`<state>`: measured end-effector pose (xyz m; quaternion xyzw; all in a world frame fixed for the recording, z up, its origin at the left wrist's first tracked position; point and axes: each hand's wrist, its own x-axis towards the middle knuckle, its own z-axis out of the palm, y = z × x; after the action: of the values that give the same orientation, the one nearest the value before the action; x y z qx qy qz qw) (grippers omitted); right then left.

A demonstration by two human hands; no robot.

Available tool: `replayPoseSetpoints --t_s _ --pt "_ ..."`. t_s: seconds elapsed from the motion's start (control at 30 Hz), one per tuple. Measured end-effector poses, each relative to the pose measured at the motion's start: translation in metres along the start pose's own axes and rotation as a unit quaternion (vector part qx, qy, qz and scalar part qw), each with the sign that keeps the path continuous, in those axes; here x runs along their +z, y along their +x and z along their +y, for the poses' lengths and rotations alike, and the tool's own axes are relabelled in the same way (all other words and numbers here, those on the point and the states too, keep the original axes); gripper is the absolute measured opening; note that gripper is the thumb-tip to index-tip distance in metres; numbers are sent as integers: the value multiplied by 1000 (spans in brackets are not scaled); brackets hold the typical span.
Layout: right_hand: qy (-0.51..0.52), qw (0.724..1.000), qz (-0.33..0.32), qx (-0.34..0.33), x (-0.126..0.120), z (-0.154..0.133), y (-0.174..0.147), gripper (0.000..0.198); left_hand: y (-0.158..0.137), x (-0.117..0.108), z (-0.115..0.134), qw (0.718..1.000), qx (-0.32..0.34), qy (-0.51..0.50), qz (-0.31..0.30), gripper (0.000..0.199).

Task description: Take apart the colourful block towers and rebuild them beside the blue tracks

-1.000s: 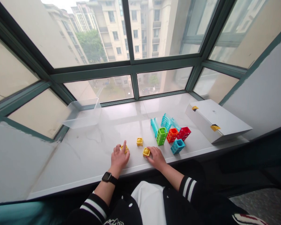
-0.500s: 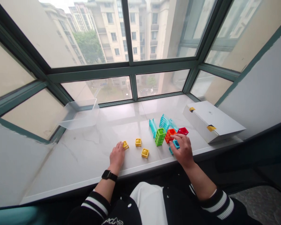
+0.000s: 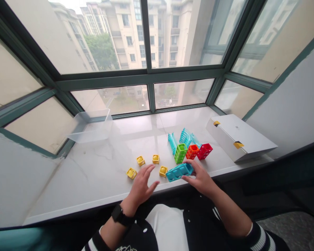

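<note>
- The blue block point(image 3: 178, 172) lay leftward out of my right hand point(image 3: 202, 178), its long axis running from my grip at the right end across towards my left side, with the far-off end dipping slightly nearer the sill's front edge.
- My right hand was the nearer one, for it touched the block; my left hand point(image 3: 141, 186) stood apart from it, across a small gap.
- That right grip was clamped on the block's right end, fingers over the far side and thumb along the near side, leaving most of the length clear of my palm.
- My left grip held nothing: thumb and fingers were spread apart, opening towards the block's free end.
- Just beside that free end sat the nearest yellow cube point(image 3: 163, 171), close to my left fingertips.
- The block was tipped on its side over the front of the window sill point(image 3: 94, 188), nearer me than the upright green block point(image 3: 180, 153) and the orange block point(image 3: 192, 152); whether its underside touched the surface, I could not tell.
</note>
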<state>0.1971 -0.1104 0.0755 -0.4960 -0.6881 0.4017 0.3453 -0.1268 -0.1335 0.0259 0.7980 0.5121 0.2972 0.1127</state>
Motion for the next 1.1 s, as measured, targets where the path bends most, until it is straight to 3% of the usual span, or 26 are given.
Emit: replayPoseSetpoints --t_s 0.07,0.17,0.3,0.43,0.6,0.77,0.87,1.1 --pt "81 996 -40 -5 26 -16 2 53 0 0 25 998 42 -33 -38 74" --pt "124 991 -53 -7 63 -26 9 52 0 5 38 999 14 -38 -25 50" --pt "108 994 -18 -6 85 -22 17 46 -9 12 15 996 -85 -16 -36 34" --pt "52 997 51 -19 87 -11 28 45 -14 15 -11 976 -203 51 -68 42" --pt "-37 997 58 -30 98 10 56 43 9 14 -18 931 -289 158 -159 54" --pt "-94 992 82 4 119 37 84 45 27 11 -13 915 -293 195 -199 66" --pt "-130 987 82 42 128 49 93 46 25 7 -14 920 -284 194 -190 69" --pt "-222 966 40 125 134 54 106 48 11 3 -23 932 -280 170 -153 39"
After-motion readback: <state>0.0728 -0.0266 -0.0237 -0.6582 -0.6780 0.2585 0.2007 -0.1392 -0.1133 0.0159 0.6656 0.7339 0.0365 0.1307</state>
